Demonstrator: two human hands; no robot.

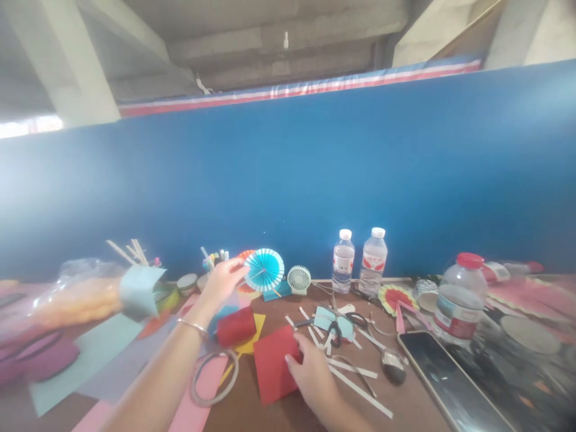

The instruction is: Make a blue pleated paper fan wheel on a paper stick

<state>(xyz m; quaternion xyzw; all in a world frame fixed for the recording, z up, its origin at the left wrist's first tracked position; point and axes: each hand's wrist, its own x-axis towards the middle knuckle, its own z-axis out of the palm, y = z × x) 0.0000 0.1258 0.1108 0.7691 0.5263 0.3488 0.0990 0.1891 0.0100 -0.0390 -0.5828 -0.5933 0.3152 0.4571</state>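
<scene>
My left hand (221, 281) reaches far across the table, its fingers closed on the edge of a round teal pleated paper fan (264, 269) that stands up near the blue wall. A thin bracelet sits on that wrist. My right hand (311, 375) rests near the front, fingers pinching the right edge of a red paper square (272, 367) lying flat on the brown table (252, 408). A red roll of paper (236, 326) lies between my two hands.
Two small water bottles (359, 261) stand at the wall and a larger red-capped bottle (459, 297) at right. A mini white fan (299, 279), scissors (335, 332), white paper strips, a phone (443, 375), a tape ring (215, 379) and coloured sheets lie around.
</scene>
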